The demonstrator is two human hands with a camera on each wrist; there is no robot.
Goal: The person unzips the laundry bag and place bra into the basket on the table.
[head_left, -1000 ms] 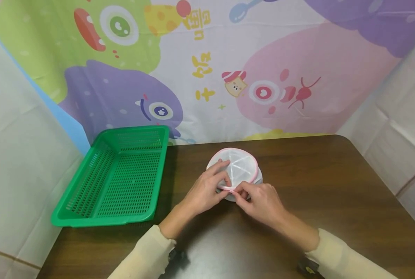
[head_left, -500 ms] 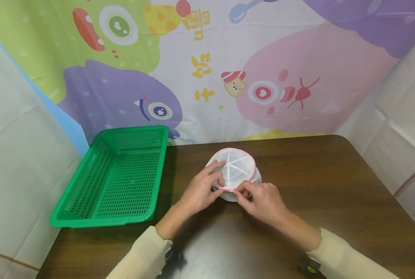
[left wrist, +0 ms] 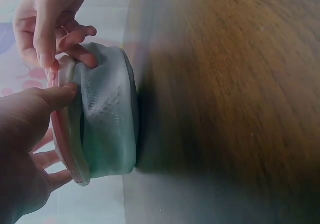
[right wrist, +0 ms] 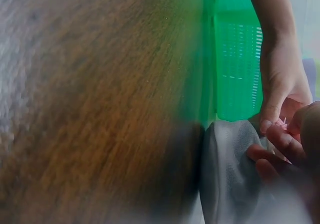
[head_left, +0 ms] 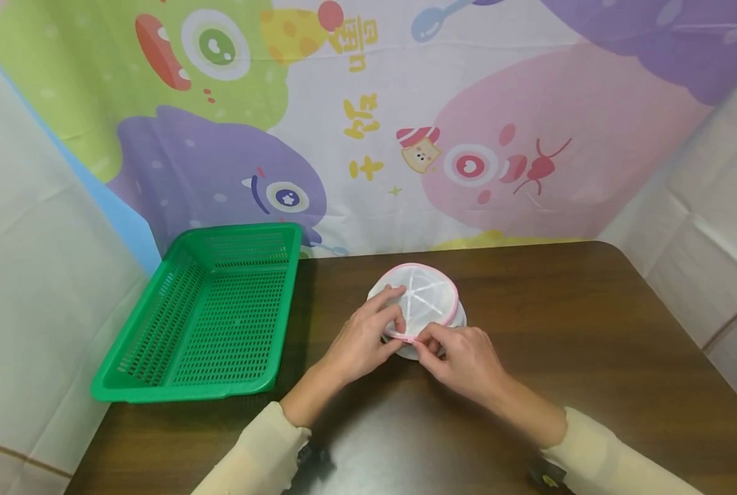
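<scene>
A round white mesh laundry bag (head_left: pixel 427 292) with a pink zipper edge stands on the table, its flat top tilted slightly. White strips cross on that top. My left hand (head_left: pixel 362 337) grips the near left of the pink edge, with the thumb on the side and fingers spread over the top. My right hand (head_left: pixel 464 354) pinches at the zipper's near side, right beside the left thumb. In the left wrist view the mesh side wall (left wrist: pixel 107 108) shows below the zipper (left wrist: pixel 65 139). The small pull is mostly hidden by the right fingertips.
A green plastic basket (head_left: pixel 282 323) with slotted walls stands on the left of the brown wooden table (head_left: pixel 560 309). Behind the table hangs a cartoon-printed cloth (head_left: pixel 368 206). Pale walls (head_left: pixel 715 206) close off both sides.
</scene>
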